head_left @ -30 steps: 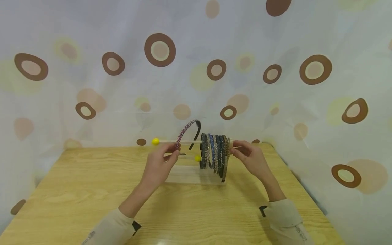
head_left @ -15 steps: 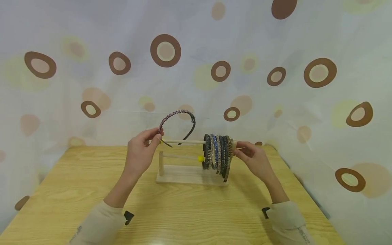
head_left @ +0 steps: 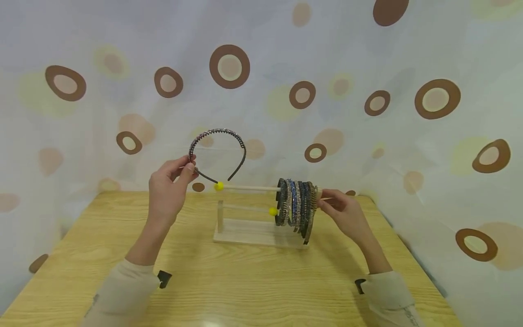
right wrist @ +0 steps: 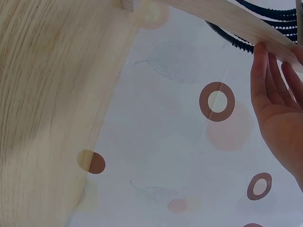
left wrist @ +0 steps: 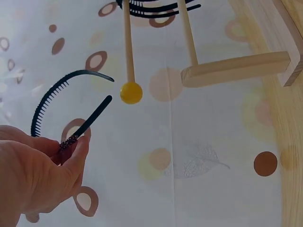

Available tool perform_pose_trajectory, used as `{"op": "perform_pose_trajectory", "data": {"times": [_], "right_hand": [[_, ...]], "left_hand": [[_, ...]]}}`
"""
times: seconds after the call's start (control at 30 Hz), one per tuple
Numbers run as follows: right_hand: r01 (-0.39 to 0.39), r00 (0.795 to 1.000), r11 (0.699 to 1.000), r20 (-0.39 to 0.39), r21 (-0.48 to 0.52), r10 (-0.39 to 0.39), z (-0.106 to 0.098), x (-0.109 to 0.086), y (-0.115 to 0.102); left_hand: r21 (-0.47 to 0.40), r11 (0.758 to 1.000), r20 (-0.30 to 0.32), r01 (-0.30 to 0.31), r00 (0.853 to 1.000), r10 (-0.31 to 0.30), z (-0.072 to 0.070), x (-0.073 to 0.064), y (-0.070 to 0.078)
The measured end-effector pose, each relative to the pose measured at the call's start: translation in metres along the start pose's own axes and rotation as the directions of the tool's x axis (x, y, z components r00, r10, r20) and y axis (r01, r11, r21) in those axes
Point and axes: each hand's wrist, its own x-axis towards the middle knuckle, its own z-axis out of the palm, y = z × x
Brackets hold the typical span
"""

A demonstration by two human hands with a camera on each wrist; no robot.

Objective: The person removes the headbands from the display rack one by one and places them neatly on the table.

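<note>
Headband (head_left: 218, 131) has moved up-left, one side pinched in left grip (head_left: 168, 188)

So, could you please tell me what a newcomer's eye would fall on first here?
Probably the glittery headband pinched in the left hand, clear of the yellow ball on the upper rod of the wooden rack. Next comes the bunch of sparkly headbands at the rack's right end, beside the right hand.

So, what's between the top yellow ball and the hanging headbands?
Just bare wooden rod from the top yellow ball to the hanging headbands; head view shows it.
</note>
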Motion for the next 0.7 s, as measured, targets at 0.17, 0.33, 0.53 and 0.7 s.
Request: {"op": "perform_pose_trajectory", "data": {"times": [0.17,0.33,0.53,0.7], "right_hand": [[0.025,0.999,1.0,-0.027,-0.013,-0.025,0.001,0.0,0.004],[0.02,1.0,1.0,0.0,0.017,-0.02,0.003,-0.002,0.007],[0.027,0.999,1.0,0.042,0.013,-0.027,-0.003,-0.002,0.008],[0.022,0.999,1.0,0.031,0.006,-0.022,-0.01,-0.004,0.011]], "left_hand": [[-0.107,0.993,-0.03,0.049,0.998,-0.053,-0.016,0.004,0.001],[-0.143,0.988,-0.056,0.06,0.996,-0.069,-0.038,0.002,-0.005],[-0.086,0.992,-0.073,0.095,0.992,-0.102,-0.068,0.006,-0.025],[-0.027,0.987,-0.064,0.16,0.985,-0.162,-0.096,0.016,-0.049]]}}
